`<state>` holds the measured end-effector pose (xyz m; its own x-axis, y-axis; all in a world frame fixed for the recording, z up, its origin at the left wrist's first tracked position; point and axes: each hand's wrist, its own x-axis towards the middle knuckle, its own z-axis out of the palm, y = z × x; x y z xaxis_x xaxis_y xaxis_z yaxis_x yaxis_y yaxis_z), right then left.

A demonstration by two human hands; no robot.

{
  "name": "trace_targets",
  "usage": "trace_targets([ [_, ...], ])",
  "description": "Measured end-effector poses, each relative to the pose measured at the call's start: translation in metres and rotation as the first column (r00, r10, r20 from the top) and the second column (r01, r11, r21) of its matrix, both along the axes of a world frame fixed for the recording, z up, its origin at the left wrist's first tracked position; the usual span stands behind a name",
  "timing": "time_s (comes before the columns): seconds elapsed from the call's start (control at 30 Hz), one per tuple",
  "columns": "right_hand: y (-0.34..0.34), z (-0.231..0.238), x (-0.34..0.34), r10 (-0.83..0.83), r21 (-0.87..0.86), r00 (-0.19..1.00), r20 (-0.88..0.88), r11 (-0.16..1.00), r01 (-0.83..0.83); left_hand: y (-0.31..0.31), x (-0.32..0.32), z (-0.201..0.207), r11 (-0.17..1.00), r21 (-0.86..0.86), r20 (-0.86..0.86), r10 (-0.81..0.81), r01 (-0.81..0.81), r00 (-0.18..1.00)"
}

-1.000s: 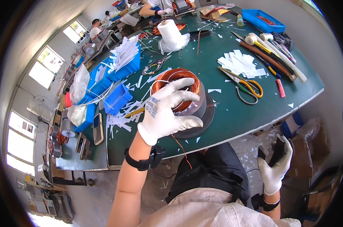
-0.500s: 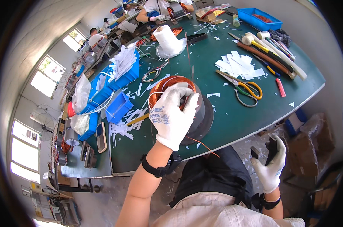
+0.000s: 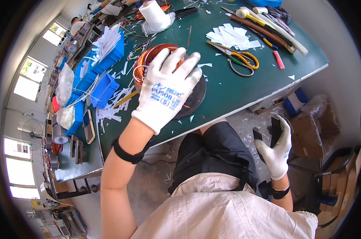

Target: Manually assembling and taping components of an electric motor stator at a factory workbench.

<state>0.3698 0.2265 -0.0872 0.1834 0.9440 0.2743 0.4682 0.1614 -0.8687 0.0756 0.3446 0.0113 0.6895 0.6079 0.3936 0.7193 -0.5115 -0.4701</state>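
My left hand (image 3: 164, 89), in a white glove, lies over a ring-shaped winding of copper wire (image 3: 147, 55) with its fingers spread. It covers much of the winding, and whether the fingertips touch the wire is hard to see. Under it shows a dark round base (image 3: 198, 97) near the table's front edge. My right hand (image 3: 279, 155), also gloved, is off the table to the right of my lap. Between its thumb and fingers are dark flat pieces (image 3: 275, 132), whose kind I cannot make out.
On the green table (image 3: 236, 89) lie scissors (image 3: 246, 59), white paper slips (image 3: 232, 38), a red-pink marker-like stick (image 3: 278, 59) and mallets (image 3: 264, 24). Blue bins (image 3: 105, 89) and a phone (image 3: 89, 126) stand left. A white thread cone (image 3: 152, 14) is at the back, a cardboard box (image 3: 315, 131) lower right.
My left hand has gone from bent fingers gripping at the winding to spread fingers over it. The view has tilted down. My right hand still holds the dark pieces.
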Motion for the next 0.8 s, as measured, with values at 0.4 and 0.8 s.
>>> trace_targets([
  [0.4,-0.002,0.03,-0.022,0.28,-0.069,0.757,-0.59,0.917,-0.393,-0.012,-0.002,-0.014,0.911,-0.319,0.336,-0.151,0.262,0.93],
  [0.8,0.054,0.027,-0.086,0.279,-0.233,0.513,-0.812,0.65,-0.723,-0.01,-0.012,-0.028,0.861,-0.334,0.487,-0.192,0.384,0.852],
])
